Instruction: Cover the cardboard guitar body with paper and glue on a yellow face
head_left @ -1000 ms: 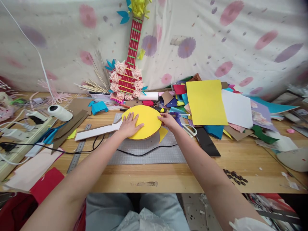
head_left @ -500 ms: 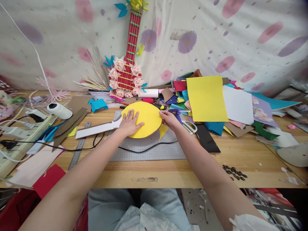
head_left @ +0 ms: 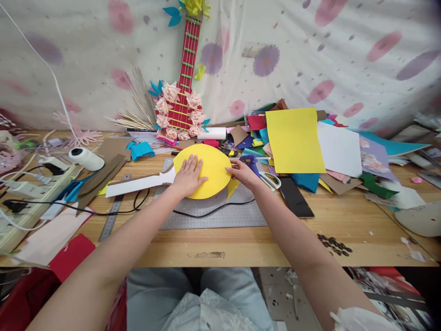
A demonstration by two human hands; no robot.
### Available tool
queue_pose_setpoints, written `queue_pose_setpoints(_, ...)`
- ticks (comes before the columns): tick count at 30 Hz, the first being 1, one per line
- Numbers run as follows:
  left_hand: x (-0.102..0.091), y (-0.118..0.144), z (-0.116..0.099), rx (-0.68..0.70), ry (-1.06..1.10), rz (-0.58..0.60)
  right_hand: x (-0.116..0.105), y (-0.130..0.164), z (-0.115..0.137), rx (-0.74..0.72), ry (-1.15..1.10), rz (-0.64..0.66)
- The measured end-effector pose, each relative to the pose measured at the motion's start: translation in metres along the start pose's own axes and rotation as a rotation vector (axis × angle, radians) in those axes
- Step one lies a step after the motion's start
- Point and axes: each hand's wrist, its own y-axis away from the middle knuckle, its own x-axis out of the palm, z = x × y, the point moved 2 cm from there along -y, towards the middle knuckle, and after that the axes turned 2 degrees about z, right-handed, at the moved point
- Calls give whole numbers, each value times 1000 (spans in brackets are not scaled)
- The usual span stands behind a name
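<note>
A cardboard guitar shape lies on the grey cutting mat point(head_left: 213, 218), with a rounded body faced in yellow paper point(head_left: 215, 177) and a white neck point(head_left: 138, 185) pointing left. My left hand point(head_left: 188, 177) rests flat on the yellow body, fingers spread. At the body's right edge, my right hand point(head_left: 243, 172) has its bent fingers closed on the rim; part of the grip is hidden. A loose yellow scrap point(head_left: 233, 187) sticks out below that edge. Just behind my right hand lie a purple glue gun point(head_left: 251, 161) and white-handled scissors point(head_left: 271, 181).
A finished red paper guitar point(head_left: 184, 105) leans against the curtain. Yellow sheet point(head_left: 294, 142) tops a pile of paper at right, near a black phone point(head_left: 296, 197). At left are a thread cone point(head_left: 86, 158), metal ruler point(head_left: 112, 220) and power strip point(head_left: 34, 202). A black cable crosses the mat.
My right fingers have shifted slightly along the yellow body's right edge and curled more over it. My left hand stays flat on the yellow paper. The camera view moved slightly.
</note>
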Motion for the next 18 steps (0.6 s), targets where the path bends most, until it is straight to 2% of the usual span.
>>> queue_pose_setpoints(3,2,-3,-10,60,44,29,0,4,0,-58,61,37)
queue_pose_setpoints(5,5,-4,-18,37,70,39,0,6,-1,-83,84,46)
queue_pose_setpoints(9,12,-3,-30,-6,60,-56,-2,6,-5,-102,164,60)
queue_pose_setpoints(11,14,-2,-33,-7,47,-97,-5,3,-3,-126,289,7)
queue_pose_setpoints(13,15,-1,-33,-9,39,-111,-6,1,5,-237,473,-121)
queue_pose_setpoints(15,16,-1,-34,1,34,-121,-1,-3,19,-434,674,-197)
queue_pose_setpoints(16,16,-1,-34,8,32,-127,5,-5,25,-535,771,-178)
queue_pose_setpoints(18,17,0,-35,18,28,-144,21,-11,33,-666,961,-62)
